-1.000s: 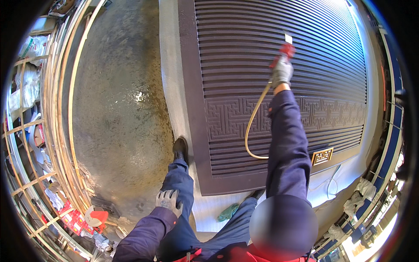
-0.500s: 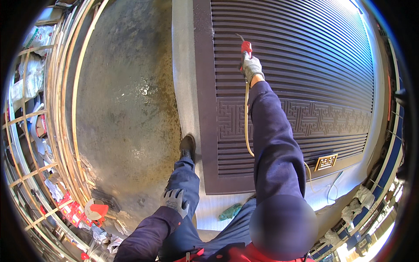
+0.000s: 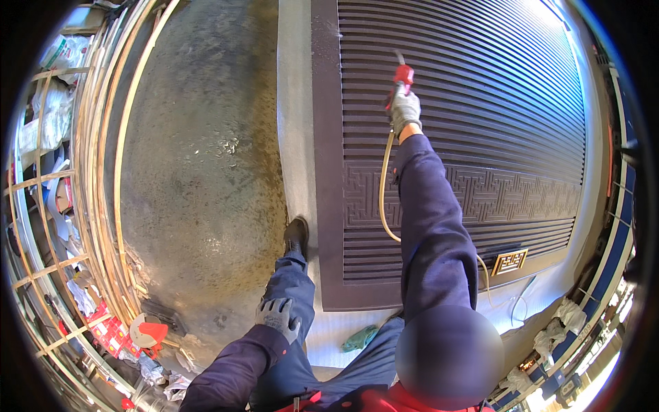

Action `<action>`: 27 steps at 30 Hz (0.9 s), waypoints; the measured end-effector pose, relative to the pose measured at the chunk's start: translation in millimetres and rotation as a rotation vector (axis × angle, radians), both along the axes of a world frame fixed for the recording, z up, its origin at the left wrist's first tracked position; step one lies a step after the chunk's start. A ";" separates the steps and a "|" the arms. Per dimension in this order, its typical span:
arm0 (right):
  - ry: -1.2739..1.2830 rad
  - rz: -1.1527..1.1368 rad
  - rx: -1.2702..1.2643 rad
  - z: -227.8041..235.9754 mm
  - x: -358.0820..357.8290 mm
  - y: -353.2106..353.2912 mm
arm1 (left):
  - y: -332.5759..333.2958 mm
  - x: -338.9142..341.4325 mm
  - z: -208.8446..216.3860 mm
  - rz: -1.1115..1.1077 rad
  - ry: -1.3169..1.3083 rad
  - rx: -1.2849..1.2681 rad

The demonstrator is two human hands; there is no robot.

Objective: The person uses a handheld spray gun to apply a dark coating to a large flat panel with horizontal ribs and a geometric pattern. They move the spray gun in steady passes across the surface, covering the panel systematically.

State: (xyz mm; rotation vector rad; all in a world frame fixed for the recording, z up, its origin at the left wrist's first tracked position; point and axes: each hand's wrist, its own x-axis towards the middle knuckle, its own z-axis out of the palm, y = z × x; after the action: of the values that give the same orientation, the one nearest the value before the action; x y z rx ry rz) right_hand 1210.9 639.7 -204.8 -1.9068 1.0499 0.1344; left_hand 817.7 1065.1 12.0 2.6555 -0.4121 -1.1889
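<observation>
My right hand (image 3: pixel 406 110), in a grey glove, is closed round a red air blow gun (image 3: pixel 403 74) with a thin bent metal nozzle. Held at arm's length, the gun is over the slats of a dark brown louvred panel (image 3: pixel 467 103). A pale yellow hose (image 3: pixel 382 192) hangs from its grip and passes behind my right sleeve. My left hand (image 3: pixel 277 318), also gloved, lies on my left knee with its fingers spread, holding nothing. Near the panel's lower edge sits a small gold-framed fretwork piece (image 3: pixel 509 261).
A pale sheet (image 3: pixel 329 336) shows under the panel, with a green cloth (image 3: pixel 360 338) on it. Long wooden strips (image 3: pixel 103 151) and a wire rack (image 3: pixel 42 182) of bags line the left. Beside them is a red-and-white disc-shaped thing (image 3: pixel 147 332). A blue rail (image 3: pixel 614 226) runs along the right.
My right hand has moved a little to the right and nearer to me with the blow gun, over the slats. My left hand stays on the knee.
</observation>
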 end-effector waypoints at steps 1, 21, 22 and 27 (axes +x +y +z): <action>-0.043 -0.087 0.022 5.5 2.6 0.7 | 0.4 0.8 0.0 -0.005 0.005 -0.005; -0.117 -0.141 0.322 -40.6 -88.3 39.6 | -4.1 8.9 0.5 -0.077 0.100 0.087; -0.085 -0.140 0.295 -41.3 -88.4 45.0 | -5.4 8.8 1.9 -0.092 0.085 0.110; -0.063 0.038 0.035 -16.3 -84.2 51.3 | -9.0 0.7 3.5 -0.081 0.037 0.086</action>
State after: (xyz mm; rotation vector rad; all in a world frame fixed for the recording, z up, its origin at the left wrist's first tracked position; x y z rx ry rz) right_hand 1126.7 691.1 -221.0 -1.8878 0.9642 0.1133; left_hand 818.5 1056.2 15.4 2.7085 -0.4771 -1.3054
